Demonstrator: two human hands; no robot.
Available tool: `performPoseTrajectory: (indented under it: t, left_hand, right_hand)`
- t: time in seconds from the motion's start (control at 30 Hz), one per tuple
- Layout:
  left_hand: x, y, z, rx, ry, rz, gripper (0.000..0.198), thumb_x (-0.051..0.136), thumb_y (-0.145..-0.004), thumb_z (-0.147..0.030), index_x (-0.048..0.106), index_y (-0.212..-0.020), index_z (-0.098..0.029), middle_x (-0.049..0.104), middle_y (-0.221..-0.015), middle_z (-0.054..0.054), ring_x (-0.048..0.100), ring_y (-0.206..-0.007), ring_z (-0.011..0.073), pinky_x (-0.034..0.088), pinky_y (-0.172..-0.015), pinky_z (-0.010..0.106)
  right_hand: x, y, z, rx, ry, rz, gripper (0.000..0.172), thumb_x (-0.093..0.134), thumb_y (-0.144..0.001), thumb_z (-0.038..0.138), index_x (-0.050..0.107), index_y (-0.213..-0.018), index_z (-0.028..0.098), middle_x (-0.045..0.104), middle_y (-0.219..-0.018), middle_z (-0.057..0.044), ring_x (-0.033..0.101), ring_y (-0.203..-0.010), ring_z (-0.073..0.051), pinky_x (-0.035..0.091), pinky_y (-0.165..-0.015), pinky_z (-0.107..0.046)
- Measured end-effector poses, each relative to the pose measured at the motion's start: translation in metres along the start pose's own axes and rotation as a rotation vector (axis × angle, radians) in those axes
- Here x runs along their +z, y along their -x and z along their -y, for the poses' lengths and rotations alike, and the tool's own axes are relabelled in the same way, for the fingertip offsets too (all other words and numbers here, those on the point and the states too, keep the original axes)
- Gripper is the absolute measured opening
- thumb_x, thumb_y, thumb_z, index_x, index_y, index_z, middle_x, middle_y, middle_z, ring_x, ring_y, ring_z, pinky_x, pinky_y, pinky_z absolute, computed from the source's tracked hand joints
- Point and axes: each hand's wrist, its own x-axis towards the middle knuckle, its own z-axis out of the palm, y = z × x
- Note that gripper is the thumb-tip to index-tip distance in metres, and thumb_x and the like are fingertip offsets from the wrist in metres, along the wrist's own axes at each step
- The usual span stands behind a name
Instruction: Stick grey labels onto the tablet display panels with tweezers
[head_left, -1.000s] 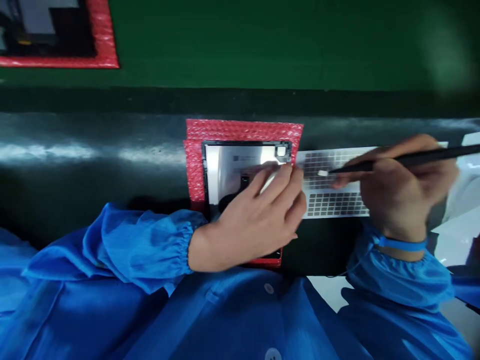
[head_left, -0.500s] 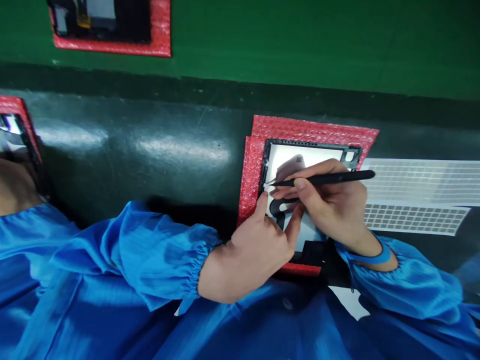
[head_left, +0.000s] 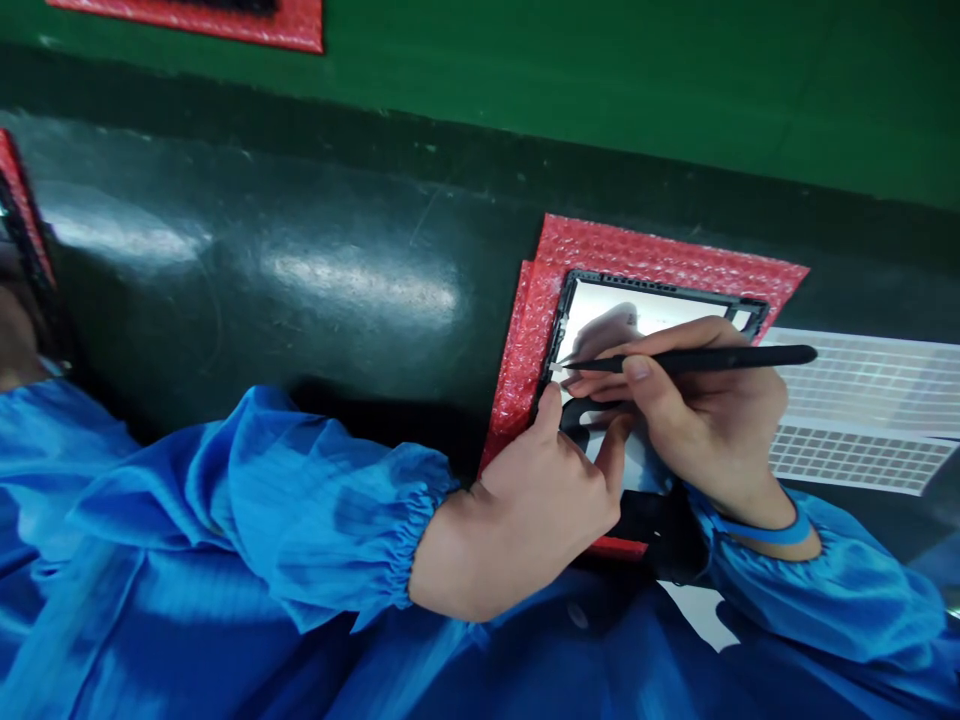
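Observation:
A black-framed display panel [head_left: 600, 320] with a pale silver back lies on a red bubble-wrap pad [head_left: 600, 245]. My right hand [head_left: 709, 430] is shut on black tweezers [head_left: 712, 360], with their tip at the panel's left side. Whether the tip carries anything is too small to tell. My left hand [head_left: 544, 510] rests on the lower left of the panel, its fingers spread around a black strip [head_left: 585, 415]. To the right, partly under my right hand, lies a sheet of small grey pads [head_left: 855, 458].
The pad and sheet lie on a dark green mat [head_left: 300, 300], below a raised green surface [head_left: 600, 80]. Another panel on red bubble wrap [head_left: 19, 210] sits at the far left edge beside part of a hand or arm [head_left: 15, 340]. A further red pad [head_left: 225, 20] shows at the top.
My right hand has moved left from the pad sheet to the panel, carrying the tweezers. The view has swung, shifting the panel and sheet rightward. My left hand has stayed on the panel.

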Motion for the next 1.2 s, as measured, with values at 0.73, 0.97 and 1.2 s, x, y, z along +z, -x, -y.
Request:
performPoseTrajectory:
  t: [0.73,0.97,1.2]
  left_hand:
    - [0.000,-0.006,0.018,0.072,0.090,-0.016,0.040,0.056,-0.094,-0.016,0.067,-0.130,-0.001,0.074,-0.071,0.009,0.072,-0.066,0.0278,0.045,-0.109,0.057]
    - [-0.014,-0.009,0.034,0.175,0.126,0.062,0.067,0.076,-0.089,-0.055,0.062,-0.133,-0.006,0.077,-0.090,0.012,0.074,-0.088,0.0316,0.042,-0.114,0.055]
    - [0.001,0.031,0.040,-0.495,0.073,-0.031,0.041,0.047,-0.107,-0.051,0.061,-0.094,-0.015,0.062,-0.061,0.004,0.060,-0.047,0.0217,0.029,-0.045,0.029]
  right_hand:
    - [0.001,-0.002,0.001,0.012,0.013,-0.015,0.010,0.077,-0.095,0.033,0.069,-0.100,0.029,0.078,-0.082,0.000,0.081,-0.073,-0.022,0.071,-0.062,-0.033]
    - [0.002,-0.003,0.001,-0.099,-0.092,-0.141,0.010,0.078,-0.094,0.034,0.069,-0.093,0.029,0.077,-0.076,0.001,0.078,-0.062,-0.022,0.069,-0.054,-0.034]
    - [-0.041,0.013,0.003,-0.255,-0.155,-0.360,0.007,0.080,-0.088,0.027,0.073,-0.088,0.026,0.074,-0.068,0.001,0.075,-0.054,-0.025,0.063,-0.042,-0.035]
